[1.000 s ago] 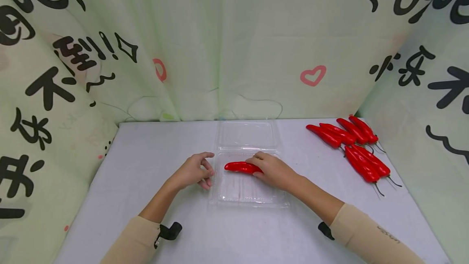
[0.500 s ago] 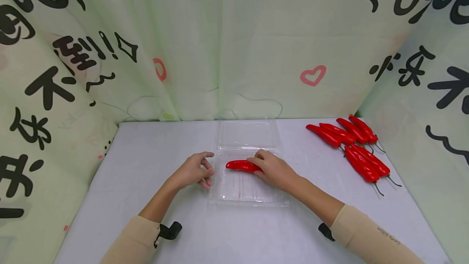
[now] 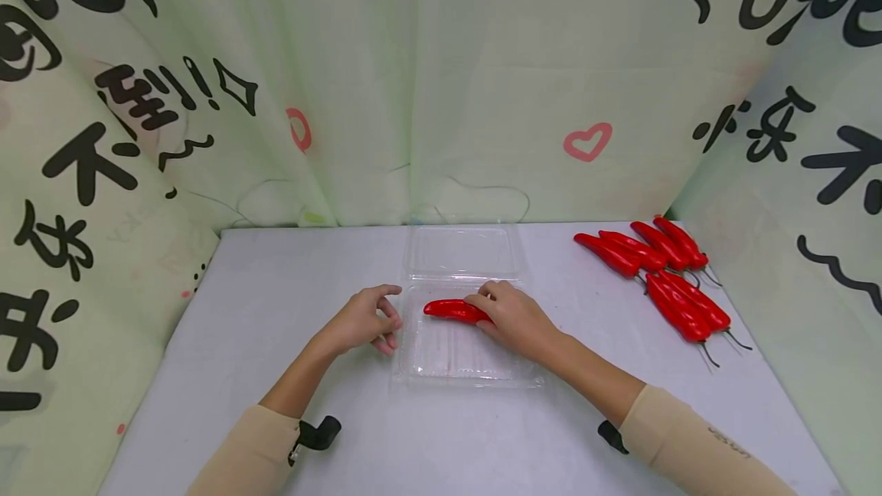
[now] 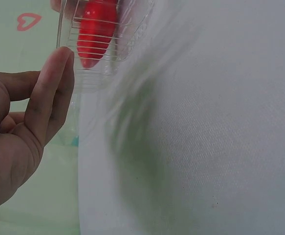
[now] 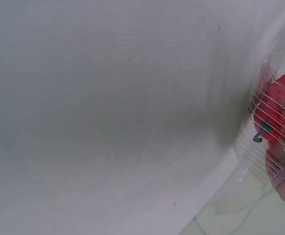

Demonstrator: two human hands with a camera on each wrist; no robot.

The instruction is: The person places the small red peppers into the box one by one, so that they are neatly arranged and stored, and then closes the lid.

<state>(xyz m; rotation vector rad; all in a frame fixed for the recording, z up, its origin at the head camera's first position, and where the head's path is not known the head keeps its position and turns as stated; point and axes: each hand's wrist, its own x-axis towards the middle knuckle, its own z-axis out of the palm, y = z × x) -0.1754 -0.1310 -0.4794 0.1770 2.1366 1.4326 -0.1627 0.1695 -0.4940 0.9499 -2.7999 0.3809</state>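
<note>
A pale green curtain (image 3: 482, 98) with black writing stands behind the white table (image 3: 468, 435) in front of you. On the table lies a clear plastic box (image 3: 475, 362), its lid (image 3: 463, 252) folded open on the far side. Off to the right, near the table's edge, lie six loose peppers (image 3: 678, 308), their tips toward the far left and their stems toward the near right. Your right hand (image 3: 513, 318) pinches one end of a red pepper (image 3: 451, 310) within the box; your left hand (image 3: 368, 321) holds nothing, its fingers loosely bent beside the box's left wall — whether they touch it, you cannot tell. The pinched pepper's long axis runs left to right — nearly level with the box's far edge — with its tip pointing left. Its small hooked stem (image 5: 257, 138) is at the right-hand end, showing through the ribbed plastic in the right wrist view.
</note>
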